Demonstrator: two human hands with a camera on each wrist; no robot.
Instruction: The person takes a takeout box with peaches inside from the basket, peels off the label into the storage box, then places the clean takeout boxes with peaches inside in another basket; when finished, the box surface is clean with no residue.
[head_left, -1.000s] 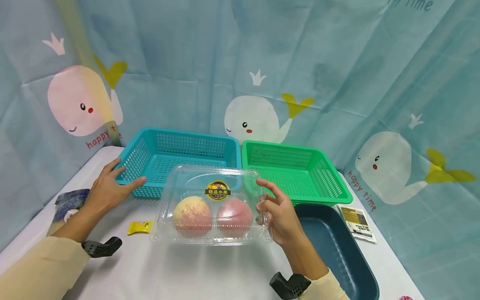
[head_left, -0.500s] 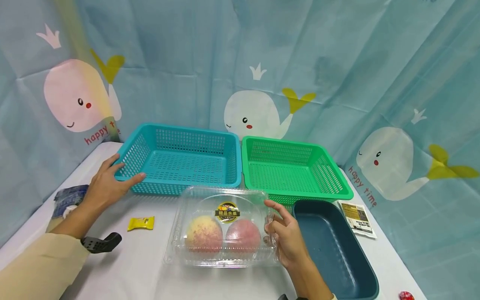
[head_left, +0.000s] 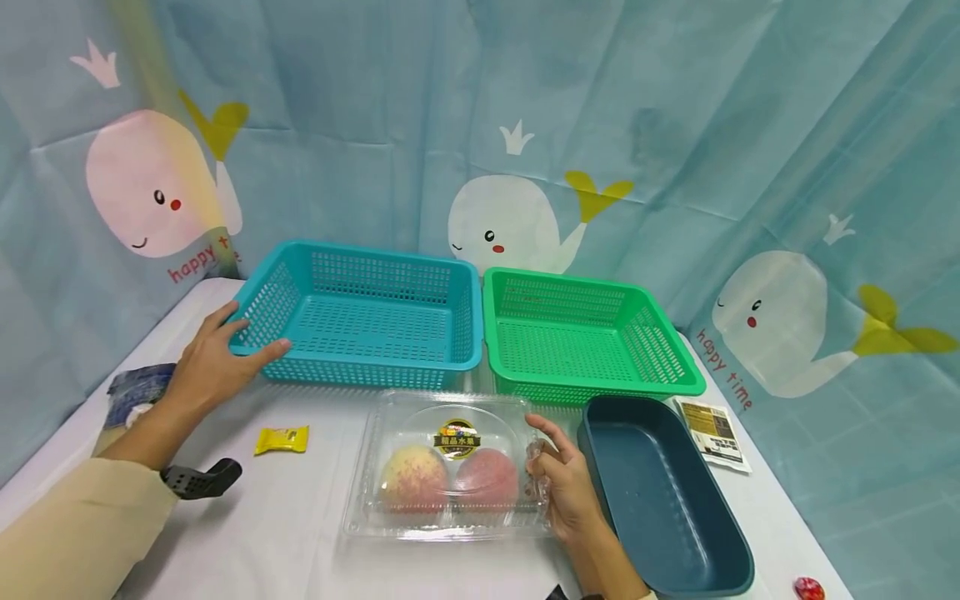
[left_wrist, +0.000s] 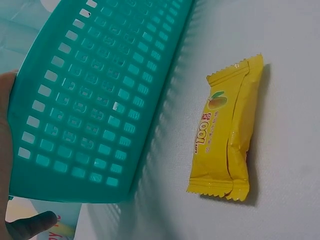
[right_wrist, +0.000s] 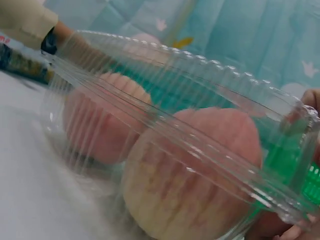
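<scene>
My right hand (head_left: 564,479) grips the right edge of a clear plastic fruit box (head_left: 405,408) with a black and gold label. Two peaches show inside, a yellow and pink one (right_wrist: 185,185) nearer the right wrist camera and a pinker one (right_wrist: 107,125) behind. The box is low at the white tabletop, before the baskets. My left hand (head_left: 213,358) touches the near left corner of the blue basket (head_left: 360,369), its thumb and fingers spread and fairly straight along the rim. Below that hand lies a yellow candy packet (left_wrist: 222,135).
A green basket (head_left: 600,387) stands right of the blue one. A dark blue tub (head_left: 660,500) is close right of my right hand. Beyond it lie a white and gold packet (head_left: 712,433) and a red wrapped sweet (head_left: 809,588). A blue and tan packet (head_left: 138,392) is partly behind my left arm.
My right hand has brought the fruit box down toward me and slightly right, away from the blue basket. My left hand stays at the basket's corner. The head view has tilted a little downward.
</scene>
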